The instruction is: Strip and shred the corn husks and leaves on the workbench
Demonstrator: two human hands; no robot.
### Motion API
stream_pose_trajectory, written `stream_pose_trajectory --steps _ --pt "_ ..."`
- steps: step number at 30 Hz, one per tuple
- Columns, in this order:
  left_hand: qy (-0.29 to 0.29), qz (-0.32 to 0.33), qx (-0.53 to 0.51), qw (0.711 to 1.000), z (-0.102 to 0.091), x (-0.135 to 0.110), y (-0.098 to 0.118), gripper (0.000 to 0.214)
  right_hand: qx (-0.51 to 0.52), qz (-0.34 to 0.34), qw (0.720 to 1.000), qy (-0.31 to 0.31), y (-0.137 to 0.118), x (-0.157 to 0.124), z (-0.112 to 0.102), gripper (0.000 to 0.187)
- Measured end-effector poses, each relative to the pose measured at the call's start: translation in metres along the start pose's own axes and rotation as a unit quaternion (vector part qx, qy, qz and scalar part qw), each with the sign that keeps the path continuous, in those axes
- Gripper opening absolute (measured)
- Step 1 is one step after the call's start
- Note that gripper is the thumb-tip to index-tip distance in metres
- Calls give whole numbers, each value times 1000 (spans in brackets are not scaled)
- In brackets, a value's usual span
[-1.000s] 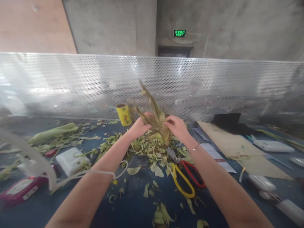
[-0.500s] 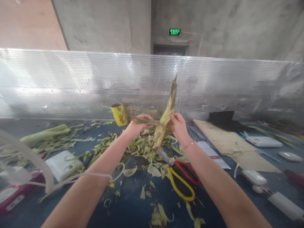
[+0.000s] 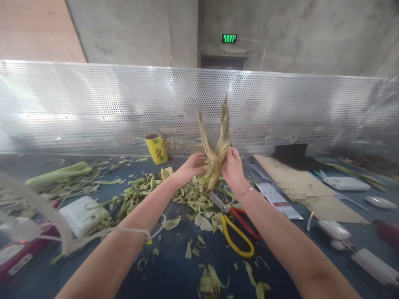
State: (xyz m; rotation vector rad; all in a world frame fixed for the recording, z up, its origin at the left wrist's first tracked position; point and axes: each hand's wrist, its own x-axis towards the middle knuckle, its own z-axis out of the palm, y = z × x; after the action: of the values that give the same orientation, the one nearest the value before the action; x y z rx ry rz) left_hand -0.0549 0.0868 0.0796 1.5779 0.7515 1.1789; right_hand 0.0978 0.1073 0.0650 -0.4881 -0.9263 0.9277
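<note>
My right hand (image 3: 233, 168) grips a bundle of withered, yellow-green leaves (image 3: 218, 160) from its right side. The bundle stands upright, two long twisted tips pointing up in a V, its lower end just over a heap of green trimmings (image 3: 193, 193). Close against its left side is my left hand (image 3: 195, 164), fingers apart and not closed round it; whether the fingertips touch it I cannot tell. Below the bundle lie scissors (image 3: 238, 238) with one red and one yellow handle, blades toward the heap.
A yellow printed roll (image 3: 156, 149) stands behind the heap. A thick green stalk (image 3: 59, 174) lies at left, near a white box (image 3: 82, 216) and a purple power strip (image 3: 28, 249). Cardboard (image 3: 293, 178) and a phone (image 3: 277, 201) lie at right. A perforated metal screen (image 3: 93, 108) closes the back.
My left hand has let go of the long leaf it was pulling out to the left. That leaf now points upward beside the other tip. My right hand keeps its grip.
</note>
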Motion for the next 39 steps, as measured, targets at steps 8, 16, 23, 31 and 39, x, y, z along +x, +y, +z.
stream_pose_trajectory --steps 8,16,23,31,39 --pt "-27 -2 32 999 14 -7 3 50 -177 -70 976 -110 -4 -25 17 16" --pt "1 -21 0 1000 11 -7 0 48 -112 13 963 -245 -17 -15 13 15" --pt "10 9 94 995 7 -6 5 45 -206 -15 946 -249 -41 -8 12 21" --pt "19 38 179 983 7 -7 8 40 -515 -266 787 -210 -59 -10 7 17" --pt "-54 86 249 963 -4 -5 14 38 -577 -319 732 -171 -61 11 -9 11"
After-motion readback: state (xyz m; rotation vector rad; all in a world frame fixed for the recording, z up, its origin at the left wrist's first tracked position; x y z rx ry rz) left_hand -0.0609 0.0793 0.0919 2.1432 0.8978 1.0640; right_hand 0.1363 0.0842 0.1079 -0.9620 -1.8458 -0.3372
